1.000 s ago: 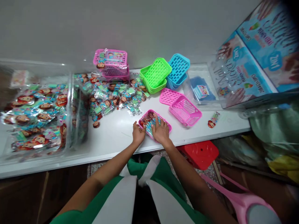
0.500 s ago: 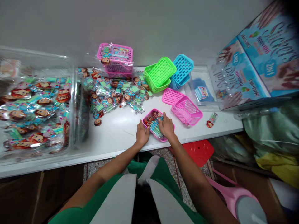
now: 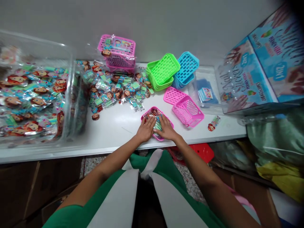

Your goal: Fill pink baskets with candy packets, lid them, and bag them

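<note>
Both hands are laid on the filled pink basket (image 3: 147, 112), which rests on the white bench (image 3: 114, 128) in front of the person. The left hand (image 3: 145, 129) is open, its fingers straight, and it lies over the left part of the packets (image 3: 158, 125) inside this basket. The right hand (image 3: 167, 129) is open too, with its fingers extended over the right part, and its thumb points toward the left hand. Neither hand is closed around anything.

Just to the right of the right hand stands a second pink basket (image 3: 187, 110), with a pink perforated panel (image 3: 174, 95) lying beside it. Beyond the hands are green baskets (image 3: 165, 71) and blue baskets (image 3: 187, 65), side by side. Farther than the left hand, and to its left, a loose pile of packets (image 3: 118, 90) is spread. Well to the right of the right hand lies one single packet (image 3: 214, 123).
</note>
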### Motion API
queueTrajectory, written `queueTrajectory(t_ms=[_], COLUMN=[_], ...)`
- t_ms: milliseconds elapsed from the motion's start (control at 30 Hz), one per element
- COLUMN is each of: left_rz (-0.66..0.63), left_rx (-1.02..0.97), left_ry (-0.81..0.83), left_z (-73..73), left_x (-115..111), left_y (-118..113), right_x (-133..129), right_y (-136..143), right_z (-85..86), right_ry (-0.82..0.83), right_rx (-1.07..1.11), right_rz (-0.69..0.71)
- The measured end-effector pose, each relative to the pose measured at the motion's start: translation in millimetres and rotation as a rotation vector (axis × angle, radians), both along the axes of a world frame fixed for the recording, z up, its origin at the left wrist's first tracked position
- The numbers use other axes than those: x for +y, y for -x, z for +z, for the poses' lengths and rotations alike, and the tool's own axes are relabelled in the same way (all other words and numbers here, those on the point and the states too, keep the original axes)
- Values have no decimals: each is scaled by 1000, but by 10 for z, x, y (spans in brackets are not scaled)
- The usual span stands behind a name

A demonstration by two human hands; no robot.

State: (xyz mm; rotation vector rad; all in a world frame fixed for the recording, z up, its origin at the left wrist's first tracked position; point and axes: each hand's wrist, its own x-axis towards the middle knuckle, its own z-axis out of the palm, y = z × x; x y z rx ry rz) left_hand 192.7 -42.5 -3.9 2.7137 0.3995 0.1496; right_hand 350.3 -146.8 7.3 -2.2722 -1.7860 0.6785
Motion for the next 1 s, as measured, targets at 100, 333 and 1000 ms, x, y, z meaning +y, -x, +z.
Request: queueTrajectory(t_ms=[100,333,1000], left_rz=[30,29,417], left_rx=[47,37,-400], left_ry=[-3,51,267], left_z=[34,72,33], left_x=[-30,-30,-125], left_y=[-16,-5,207], right_x=[-60,-67,-72], right_y=[-96,-18,-54], right_z=[5,-81,116], right_ry=[13,-34,0], right_rx=[40,-61,-20], right_rz=[98,62,85])
